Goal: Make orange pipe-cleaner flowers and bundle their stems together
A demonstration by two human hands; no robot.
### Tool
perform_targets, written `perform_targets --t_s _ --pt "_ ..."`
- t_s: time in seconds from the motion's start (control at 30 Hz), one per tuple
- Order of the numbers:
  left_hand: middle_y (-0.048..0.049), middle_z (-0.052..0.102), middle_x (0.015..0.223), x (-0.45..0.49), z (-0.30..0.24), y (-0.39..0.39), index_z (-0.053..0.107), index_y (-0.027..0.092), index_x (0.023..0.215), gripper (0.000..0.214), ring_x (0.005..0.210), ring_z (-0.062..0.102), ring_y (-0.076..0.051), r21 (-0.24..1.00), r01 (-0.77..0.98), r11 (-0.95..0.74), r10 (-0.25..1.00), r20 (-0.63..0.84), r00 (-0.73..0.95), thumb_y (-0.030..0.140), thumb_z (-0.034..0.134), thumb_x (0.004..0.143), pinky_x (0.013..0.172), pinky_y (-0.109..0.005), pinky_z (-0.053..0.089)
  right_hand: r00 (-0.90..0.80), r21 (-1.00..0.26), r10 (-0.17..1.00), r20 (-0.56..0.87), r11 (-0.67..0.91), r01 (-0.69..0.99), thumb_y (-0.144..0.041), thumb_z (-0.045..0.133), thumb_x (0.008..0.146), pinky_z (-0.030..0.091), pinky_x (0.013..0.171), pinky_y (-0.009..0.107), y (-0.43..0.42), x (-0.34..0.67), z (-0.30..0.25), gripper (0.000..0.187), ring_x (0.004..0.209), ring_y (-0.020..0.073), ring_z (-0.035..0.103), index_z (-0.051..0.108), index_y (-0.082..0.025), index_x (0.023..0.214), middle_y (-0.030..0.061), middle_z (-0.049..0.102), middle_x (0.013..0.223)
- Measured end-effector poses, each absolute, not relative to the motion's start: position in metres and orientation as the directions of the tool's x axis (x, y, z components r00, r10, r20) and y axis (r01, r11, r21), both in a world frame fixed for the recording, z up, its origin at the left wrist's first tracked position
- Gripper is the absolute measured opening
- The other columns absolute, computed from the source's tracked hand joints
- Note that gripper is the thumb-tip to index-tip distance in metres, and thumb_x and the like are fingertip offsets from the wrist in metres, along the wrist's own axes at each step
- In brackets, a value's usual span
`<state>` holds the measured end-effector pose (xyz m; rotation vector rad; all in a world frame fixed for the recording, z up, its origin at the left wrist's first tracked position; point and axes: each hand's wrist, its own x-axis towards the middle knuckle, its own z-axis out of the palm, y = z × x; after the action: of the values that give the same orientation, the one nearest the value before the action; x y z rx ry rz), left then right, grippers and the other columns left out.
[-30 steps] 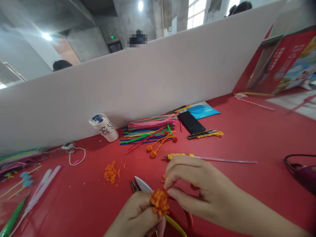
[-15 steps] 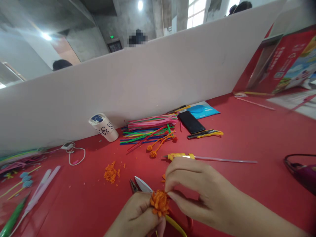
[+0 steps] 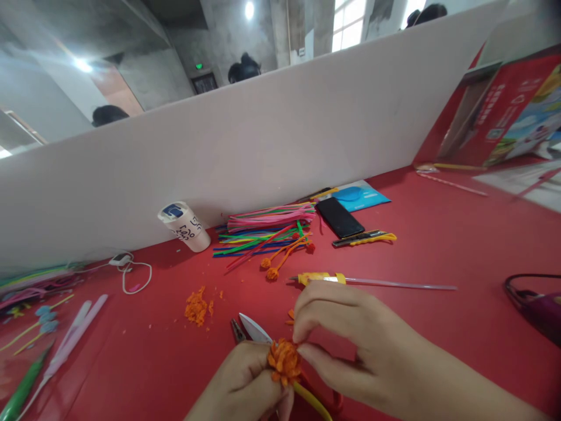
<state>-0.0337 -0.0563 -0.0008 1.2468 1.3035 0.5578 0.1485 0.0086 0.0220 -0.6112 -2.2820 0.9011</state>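
Between my two hands is an orange craft flower [image 3: 284, 359] with layered petals. My left hand [image 3: 249, 377] is closed around its lower side. At the flower's right edge, the thumb and forefinger of my right hand [image 3: 346, 333] are pinched together; I cannot make out whether they hold a petal or only touch it. Scissors [image 3: 254, 328] lie partly under my hands, their blade pointing up-left. The dark tip of a pair of pliers [image 3: 238, 331] shows beside the blade, and a yellow handle [image 3: 312, 401] shows below the flower.
Orange scraps [image 3: 197, 307] lie left of my hands. Beyond my right hand is a yellow glue gun [image 3: 318, 278] with a clear stick. Farther back are coloured strips [image 3: 267, 225], orange buds [image 3: 272, 273], a cutter knife [image 3: 366, 238], a phone [image 3: 339, 216] and a cup [image 3: 184, 227] by the white partition [image 3: 263, 146].
Almost nothing differs. The flower and my hands have shifted only very slightly, and the pinch at the petals is the same.
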Motion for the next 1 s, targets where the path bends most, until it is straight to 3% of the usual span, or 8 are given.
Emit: perform_targets --t_s 0.37,0.63,0.9,1.0 --pt "0.0014 0.043 0.049 -0.032 0.001 -0.059 0.051 0.017 0.051 0.022 0.049 0.039 -0.012 0.912 0.277 0.304 0.899 -0.370 0.232 0.028 0.046 0.071 0.050 -0.024 0.029 -0.662 -0.861 0.708 0.246 0.474 0.187 0.005 0.049 0.063 0.039 0.056 0.014 0.007 0.144 0.023 0.023 0.062 0.0060 0.051 0.051 -0.018 0.064 -0.0058 0.057 0.069" --pt "0.0008 0.043 0.047 -0.032 -0.001 -0.056 0.051 0.017 0.047 0.028 0.046 0.038 -0.011 0.926 0.268 0.267 0.902 -0.338 0.270 0.030 0.046 0.071 0.048 -0.024 0.028 -0.669 -0.834 0.683 0.294 0.525 0.170 0.002 0.051 0.069 0.042 0.060 0.017 0.010 0.146 0.019 0.020 0.065 0.0077 0.053 0.053 -0.018 0.067 -0.0044 0.058 0.071" --pt "0.0014 0.045 0.043 -0.037 -0.004 -0.056 0.056 0.016 0.046 0.022 0.042 0.034 -0.008 0.849 -0.040 0.526 0.806 -0.483 0.341 0.030 0.054 0.064 0.045 -0.022 0.022 -0.636 -0.845 0.698 0.328 0.518 0.132 -0.003 0.052 0.075 0.043 0.073 0.020 0.014 0.150 0.017 0.020 0.079 0.0097 0.058 0.058 -0.021 0.077 -0.0035 0.062 0.082" --pt "0.0003 0.049 0.044 -0.038 -0.013 -0.057 0.060 0.015 0.049 0.020 0.042 0.038 -0.009 0.833 -0.136 0.537 0.813 -0.467 0.349 0.029 0.057 0.063 0.045 -0.022 0.022 -0.628 -0.903 0.731 0.266 0.417 0.103 -0.008 0.057 0.073 0.044 0.079 0.021 0.011 0.148 0.015 0.023 0.088 0.0117 0.058 0.058 -0.023 0.090 -0.0020 0.062 0.095"
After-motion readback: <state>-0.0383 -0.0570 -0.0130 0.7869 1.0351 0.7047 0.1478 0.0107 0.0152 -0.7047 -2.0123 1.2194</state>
